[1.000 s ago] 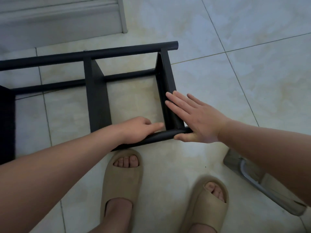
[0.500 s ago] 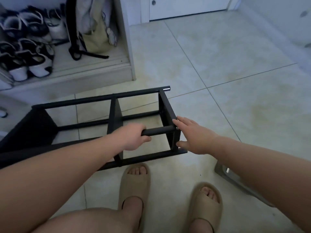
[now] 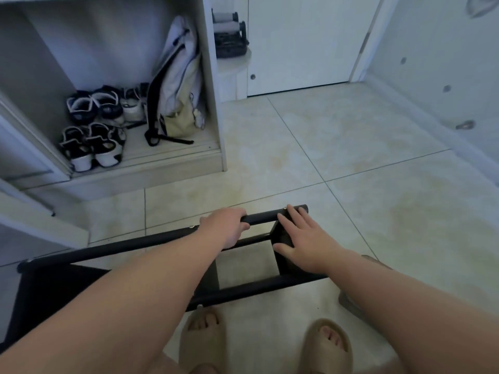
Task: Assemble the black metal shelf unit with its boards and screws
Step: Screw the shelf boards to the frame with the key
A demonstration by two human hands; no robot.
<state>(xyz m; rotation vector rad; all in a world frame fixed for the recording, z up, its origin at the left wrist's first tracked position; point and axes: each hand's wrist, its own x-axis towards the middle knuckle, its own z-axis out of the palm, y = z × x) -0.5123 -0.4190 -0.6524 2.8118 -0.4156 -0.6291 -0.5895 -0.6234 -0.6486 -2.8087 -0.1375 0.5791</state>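
The black metal shelf unit (image 3: 151,242) lies on its side across the tiled floor, its long tubes running from lower left to centre right. My left hand (image 3: 225,225) is wrapped around the upper tube near its right end. My right hand (image 3: 302,238) rests flat with fingers spread on the black end board (image 3: 282,240), thumb at the board's lower edge. Small silver screws show on the tubes (image 3: 284,208). My forearms hide much of the frame's near side.
An open white cupboard (image 3: 213,103) at the back left holds several shoes (image 3: 91,125) and a backpack (image 3: 178,85). A white door (image 3: 302,41) stands behind. My feet in beige slides (image 3: 201,338) are just below the frame. A grey object (image 3: 348,303) lies under my right forearm.
The frame has been lifted and turned so its upper tube is higher. My left hand shifted from the lower tube to gripping the upper one. The view has tilted up toward the cupboard.
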